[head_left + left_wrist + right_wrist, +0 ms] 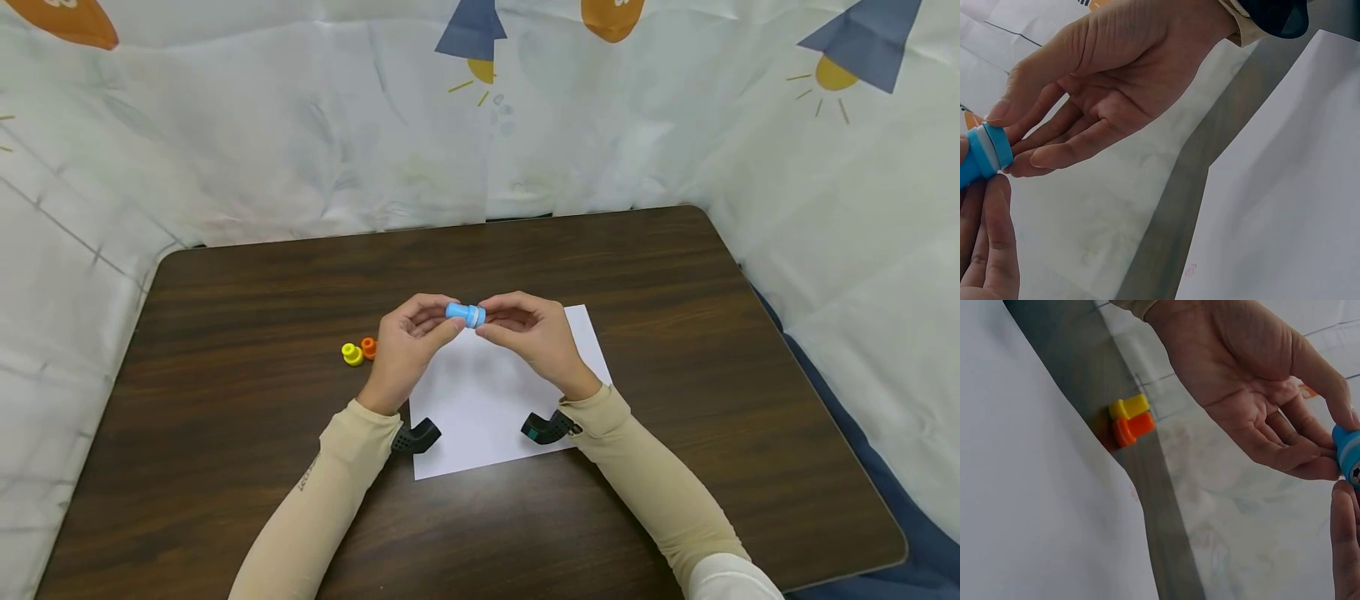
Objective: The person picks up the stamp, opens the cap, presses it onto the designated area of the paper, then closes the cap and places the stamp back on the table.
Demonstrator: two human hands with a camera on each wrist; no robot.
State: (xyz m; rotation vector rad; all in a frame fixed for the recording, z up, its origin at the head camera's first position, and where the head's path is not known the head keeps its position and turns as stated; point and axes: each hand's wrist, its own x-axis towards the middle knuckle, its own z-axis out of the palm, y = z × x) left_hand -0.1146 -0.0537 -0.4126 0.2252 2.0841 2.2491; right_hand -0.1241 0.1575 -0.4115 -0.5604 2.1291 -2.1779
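Above a white sheet of paper [483,408], both hands hold a small light blue toy stamp [466,315] with a white band near one end. Its left end is pinched between thumb and fingers of my left hand [408,346]. My right hand [532,333] pinches the banded right end, seen closely in the left wrist view as a blue rim [999,145]. A soccer-ball picture shows on the stamp [1349,450] in the right wrist view, cut by the frame edge. Beyond the left hand stand a yellow stamp [352,354] and an orange stamp [368,347], partly hidden.
Dark wood-grain table [247,375] extends around the paper. White printed cloth [300,150] hangs behind it and at both sides. A small pink mark [1190,270] shows near the paper's edge. Black bands [416,437] sit on both wrists.
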